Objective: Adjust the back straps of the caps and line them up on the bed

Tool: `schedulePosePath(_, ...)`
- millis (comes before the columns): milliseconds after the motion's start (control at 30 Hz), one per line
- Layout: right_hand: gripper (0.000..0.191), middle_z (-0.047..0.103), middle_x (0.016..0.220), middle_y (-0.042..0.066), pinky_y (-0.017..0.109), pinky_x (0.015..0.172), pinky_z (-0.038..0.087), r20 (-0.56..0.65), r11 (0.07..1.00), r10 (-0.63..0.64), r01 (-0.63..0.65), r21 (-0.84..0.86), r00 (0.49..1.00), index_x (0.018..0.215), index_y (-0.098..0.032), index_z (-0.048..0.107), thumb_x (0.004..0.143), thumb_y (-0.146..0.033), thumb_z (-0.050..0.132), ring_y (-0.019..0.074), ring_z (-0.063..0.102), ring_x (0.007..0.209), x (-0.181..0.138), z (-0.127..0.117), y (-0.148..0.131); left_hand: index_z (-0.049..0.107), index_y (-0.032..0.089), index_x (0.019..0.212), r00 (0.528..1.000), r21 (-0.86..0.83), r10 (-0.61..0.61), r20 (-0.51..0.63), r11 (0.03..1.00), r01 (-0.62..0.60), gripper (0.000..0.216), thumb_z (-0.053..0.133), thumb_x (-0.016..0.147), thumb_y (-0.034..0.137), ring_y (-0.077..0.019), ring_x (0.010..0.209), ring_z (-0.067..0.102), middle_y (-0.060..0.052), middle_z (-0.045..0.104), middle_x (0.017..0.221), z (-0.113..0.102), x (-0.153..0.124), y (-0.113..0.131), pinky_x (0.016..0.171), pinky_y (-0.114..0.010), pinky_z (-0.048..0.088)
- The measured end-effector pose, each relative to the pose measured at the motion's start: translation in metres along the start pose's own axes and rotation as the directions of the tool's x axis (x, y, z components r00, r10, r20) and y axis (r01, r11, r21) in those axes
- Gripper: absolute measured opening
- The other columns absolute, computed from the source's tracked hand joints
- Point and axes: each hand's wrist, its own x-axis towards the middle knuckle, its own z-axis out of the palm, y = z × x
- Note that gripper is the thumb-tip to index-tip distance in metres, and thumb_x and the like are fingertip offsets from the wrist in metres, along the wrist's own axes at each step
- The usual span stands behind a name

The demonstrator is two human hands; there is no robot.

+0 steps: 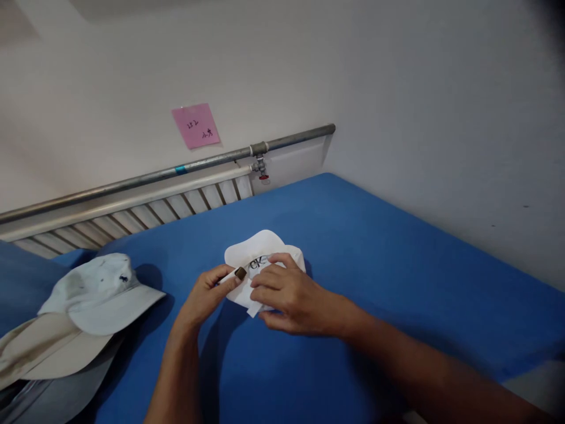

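A white cap (251,250) with dark "CK" lettering is on the blue surface, its rounded brim pointing away from me. My left hand (212,290) pinches the cap's left edge, the thumb on top with a dark thumbnail. From the right, my right hand (286,291) grasps the cap, its bent fingers spread over the crown and hiding much of it. A small white strip (254,309) sticks out at the near side, close to my right thumb.
At the left lie stacked caps: a white one (101,291) on top, a beige one (57,347) and a grey one (75,388) below. Behind the blue surface (375,253) run a radiator (168,209) and a metal pipe (212,160). A pink note (196,126) hangs on the wall.
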Motion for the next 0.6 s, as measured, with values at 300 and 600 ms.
schedulePosePath(300, 0.010, 0.063, 0.080, 0.003, 0.032, 0.081, 0.038, 0.118, 0.927, 0.265, -0.287, 0.242, 0.957, 0.081, -0.016, 0.062, 0.080, -0.010, 0.054, 0.0153, 0.054, 0.079, -0.007, 0.010, 0.019, 0.073, 0.021, 0.091, 1.000, -0.140, -0.005, 0.001, 0.990, 0.005, 0.022, 0.065, 0.080, 0.039, -0.0114, 0.074, 0.055, 0.000, 0.068, 0.082, 0.003, 0.003, -0.007, 0.068, -0.020, 0.041)
schedulePosePath(600, 0.013, 0.049, 0.057, -0.006, 0.021, 0.044, 0.036, 0.403, -0.046, 0.595, -0.471, 0.881, 0.695, 0.089, -0.018, 0.055, 0.082, -0.025, 0.047, 0.0060, 0.035, 0.039, 0.001, 0.022, 0.015, 0.066, 0.017, 0.074, 0.991, -0.485, -0.131, -0.030, 0.868, 0.100, 0.029, 0.082, 0.061, 0.037, -0.0067, 0.047, 0.051, 0.002, 0.063, 0.061, -0.002, -0.001, -0.011, 0.045, -0.016, 0.035)
